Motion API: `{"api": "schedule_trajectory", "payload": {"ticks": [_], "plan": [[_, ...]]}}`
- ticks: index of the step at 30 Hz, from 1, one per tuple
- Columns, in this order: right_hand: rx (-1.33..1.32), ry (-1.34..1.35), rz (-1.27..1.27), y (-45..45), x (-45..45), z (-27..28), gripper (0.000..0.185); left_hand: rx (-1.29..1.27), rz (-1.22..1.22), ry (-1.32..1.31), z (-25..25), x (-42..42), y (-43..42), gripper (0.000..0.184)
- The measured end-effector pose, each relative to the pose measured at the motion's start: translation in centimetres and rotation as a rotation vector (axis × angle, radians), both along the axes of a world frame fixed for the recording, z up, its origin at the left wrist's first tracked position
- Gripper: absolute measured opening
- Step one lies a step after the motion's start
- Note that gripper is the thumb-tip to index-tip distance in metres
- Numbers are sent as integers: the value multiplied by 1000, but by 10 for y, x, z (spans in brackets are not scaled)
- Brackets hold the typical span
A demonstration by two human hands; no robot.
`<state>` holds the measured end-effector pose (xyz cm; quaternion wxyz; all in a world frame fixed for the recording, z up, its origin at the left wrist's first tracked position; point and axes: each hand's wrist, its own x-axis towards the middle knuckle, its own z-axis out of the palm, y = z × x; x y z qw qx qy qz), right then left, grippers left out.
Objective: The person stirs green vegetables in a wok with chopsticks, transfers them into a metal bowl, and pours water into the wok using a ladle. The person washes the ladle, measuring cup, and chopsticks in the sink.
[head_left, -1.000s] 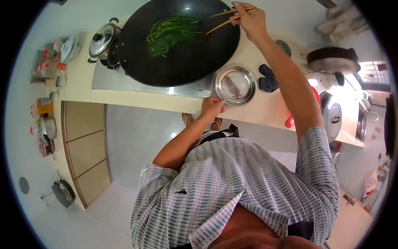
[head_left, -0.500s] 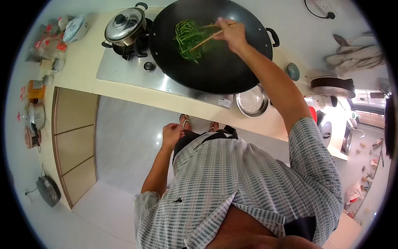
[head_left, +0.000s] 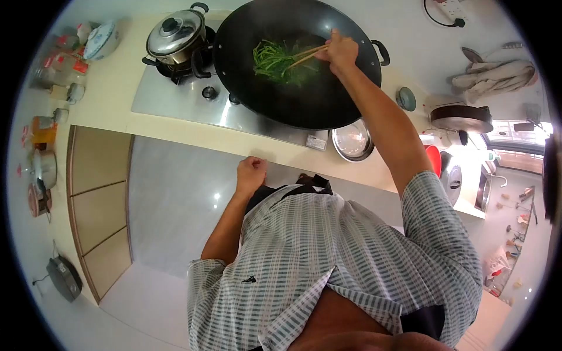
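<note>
A large black wok (head_left: 293, 105) stands on the steel stove (head_left: 170, 105), with steam over it. Green leafy stalks (head_left: 272, 61) lie in its middle. My right hand (head_left: 341, 51) is over the wok, its fingers closed round wooden chopsticks (head_left: 310, 54), whose tips reach into the greens. Just off the counter's front edge, my left hand (head_left: 252, 174) hangs with curled fingers, and nothing shows in it. A round steel dish (head_left: 352, 141) sits beside the wok, near my right forearm.
Left of the wok is a lidded steel pot (head_left: 175, 36). A small green bowl (head_left: 405, 99), a dark pan (head_left: 462, 118) and a red object (head_left: 433, 159) lie to the right. Bottles and a patterned bowl (head_left: 101, 41) are on the far left.
My right hand went from above the wok's right edge down into it, and the chopsticks now touch the greens. My left hand has left the steel dish's side. The camera view has shifted.
</note>
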<state>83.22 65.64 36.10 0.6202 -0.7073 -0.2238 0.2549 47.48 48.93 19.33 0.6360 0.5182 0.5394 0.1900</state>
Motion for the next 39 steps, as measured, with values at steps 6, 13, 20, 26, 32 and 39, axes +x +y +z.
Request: {"api": "schedule_trajectory", "payload": {"ticks": [6, 13, 20, 26, 32, 39], "plan": [[56, 384, -90, -11, 19, -6, 38, 171, -47, 28, 2, 26, -33, 21], [180, 556, -30, -34, 34, 4, 37, 122, -11, 3, -3, 65, -93, 22], [343, 528, 140, -63, 57, 41, 39, 38, 117, -57, 7, 91, -145, 26], [485, 658, 39, -75, 81, 74, 33, -94, 93, -168, 46, 137, -145, 18], [585, 489, 76, -98, 107, 117, 36, 136, 101, -145, 13, 206, -127, 20], [680, 401, 89, -110, 141, 162, 37, 177, 230, -33, -10, 250, -115, 19]]}}
